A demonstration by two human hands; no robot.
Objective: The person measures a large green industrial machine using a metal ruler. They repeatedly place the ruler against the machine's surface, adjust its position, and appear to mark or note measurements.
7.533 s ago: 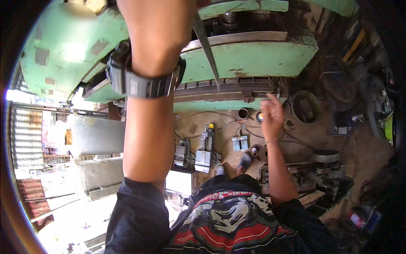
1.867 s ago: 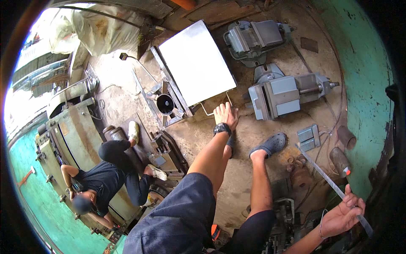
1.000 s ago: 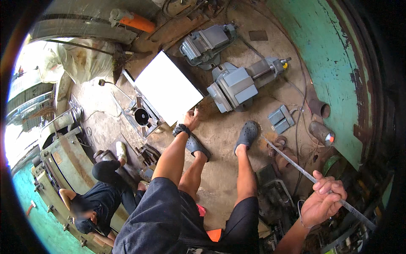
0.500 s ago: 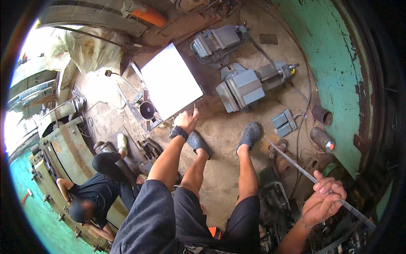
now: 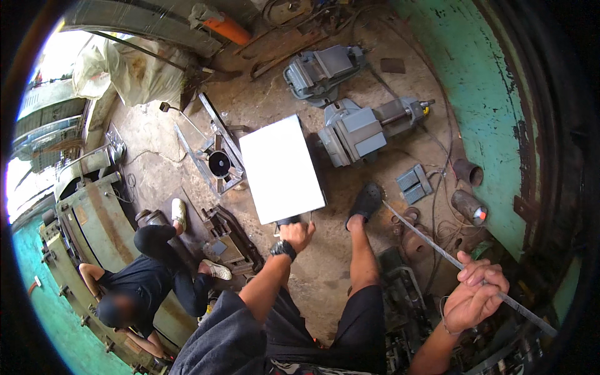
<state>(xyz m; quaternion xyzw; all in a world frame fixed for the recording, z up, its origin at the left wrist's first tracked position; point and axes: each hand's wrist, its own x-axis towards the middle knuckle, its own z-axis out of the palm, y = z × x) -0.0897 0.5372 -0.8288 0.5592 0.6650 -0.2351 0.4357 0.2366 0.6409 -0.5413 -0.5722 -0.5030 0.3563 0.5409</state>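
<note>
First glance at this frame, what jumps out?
The bright white sheet at the centre of the dirt floor, its near edge gripped by the left hand. At lower right the right hand is closed around a long thin metal rod that slants up toward the person's dark shoe. Two grey machine vises lie beyond the sheet, and a crouching person in black works at lower left.

The flat rectangular metal sheet (image 5: 282,169) is plain white; the long thin metal rod (image 5: 462,269) is dull grey; two bench vises (image 5: 359,128) are grey-blue; the machine wall (image 5: 481,106) is flaking mint green with rust-brown patches; the wristwatch (image 5: 283,249) is black
</note>
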